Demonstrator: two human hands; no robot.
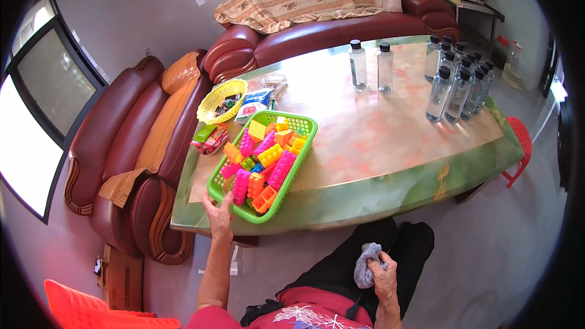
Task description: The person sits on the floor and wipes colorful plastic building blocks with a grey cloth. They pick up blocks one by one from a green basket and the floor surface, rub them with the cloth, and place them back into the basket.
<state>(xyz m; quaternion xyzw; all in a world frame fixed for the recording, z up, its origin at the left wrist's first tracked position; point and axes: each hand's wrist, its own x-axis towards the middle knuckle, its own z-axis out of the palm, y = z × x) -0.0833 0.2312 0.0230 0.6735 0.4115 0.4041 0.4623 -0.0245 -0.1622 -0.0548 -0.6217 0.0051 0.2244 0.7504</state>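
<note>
A green plastic basket (303, 169) full of pink, orange, yellow and other building blocks (266, 161) stands near the front left of the table. At its near left corner, my left hand (219, 217) grips the rim, with thumb and fingers on either side of the edge. My right hand (384, 277) is closed on a crumpled grey cloth (365, 268), held above my lap and away from the table.
The table (365, 140) has green edges. Several clear black-capped bottles (439, 94) stand at its right, two more (358, 67) farther back. Beyond the green basket are a yellow basket (206, 106) and packets (253, 103). A red stool (519, 146) stands right; sofas (122, 146) line the left and back.
</note>
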